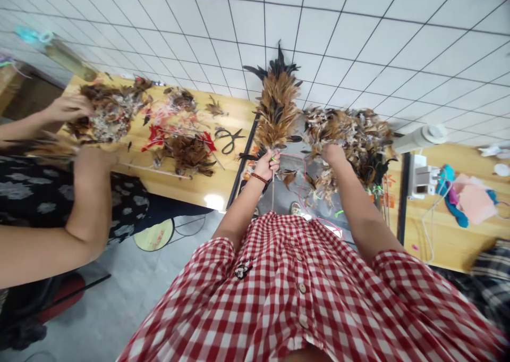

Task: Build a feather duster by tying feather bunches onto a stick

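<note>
My left hand [268, 166] is closed round the thin stick of a feather duster [278, 109], just under its lowest feathers. The duster points away from me, brown along its length with black feathers at the tip. A bit of bright green shows on my left fingers, and a pink string [305, 173] runs from beside that hand down toward my shirt. My right hand [333, 153] reaches into a heap of loose brown, black and whitish feathers [358, 133]. Its fingers are hidden among them, so I cannot see whether they grip anything.
On the left, a co-worker's hand [71, 108] is at another feather pile [109, 120] on the wooden table [235, 109]. Black scissors [229, 139] and red-and-brown feathers [187, 152] lie between us. A white cylinder [422, 137], a charger [424, 180] and coloured cloth [474, 200] are at right.
</note>
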`<action>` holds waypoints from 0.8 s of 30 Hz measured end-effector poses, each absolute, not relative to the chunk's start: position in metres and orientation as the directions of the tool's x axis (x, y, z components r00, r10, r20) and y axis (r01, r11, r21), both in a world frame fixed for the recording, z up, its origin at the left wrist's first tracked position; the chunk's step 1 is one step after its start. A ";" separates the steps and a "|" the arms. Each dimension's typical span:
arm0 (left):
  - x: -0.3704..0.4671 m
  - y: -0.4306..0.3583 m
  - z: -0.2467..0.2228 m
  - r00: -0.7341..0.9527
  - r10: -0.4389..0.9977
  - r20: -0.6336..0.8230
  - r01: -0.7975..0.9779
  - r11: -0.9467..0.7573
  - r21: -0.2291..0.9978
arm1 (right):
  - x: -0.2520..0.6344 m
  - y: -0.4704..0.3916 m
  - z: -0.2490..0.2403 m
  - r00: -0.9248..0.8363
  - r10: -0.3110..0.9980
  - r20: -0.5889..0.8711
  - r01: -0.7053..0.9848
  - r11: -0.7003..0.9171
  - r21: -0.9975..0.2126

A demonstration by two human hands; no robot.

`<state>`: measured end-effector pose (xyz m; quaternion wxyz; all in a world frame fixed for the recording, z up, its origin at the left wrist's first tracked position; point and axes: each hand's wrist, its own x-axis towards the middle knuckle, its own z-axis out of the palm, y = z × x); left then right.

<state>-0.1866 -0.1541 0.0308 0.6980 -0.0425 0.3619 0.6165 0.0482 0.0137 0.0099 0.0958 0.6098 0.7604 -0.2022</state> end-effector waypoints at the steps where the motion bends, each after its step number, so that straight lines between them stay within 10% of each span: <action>1: -0.185 -0.154 0.029 -0.016 0.829 -0.559 -0.895 0.238 0.378 | 0.055 0.014 0.018 -0.179 0.919 -0.351 0.956 0.079 -0.281; 5: -0.179 -0.153 0.021 0.008 0.829 -0.559 -0.896 0.254 0.365 | 0.049 -0.017 0.041 -0.042 0.937 -0.348 0.415 -0.300 -0.859; 9: -0.172 -0.153 0.017 0.007 0.830 -0.558 -0.885 0.265 0.383 | -0.003 -0.075 0.044 -0.314 0.832 -0.457 -0.055 -0.497 -0.866; 24: -0.163 -0.163 0.024 -0.093 0.809 -0.580 -0.815 0.272 0.511 | -0.064 -0.107 0.030 -0.334 0.851 -0.406 0.096 -0.398 -0.912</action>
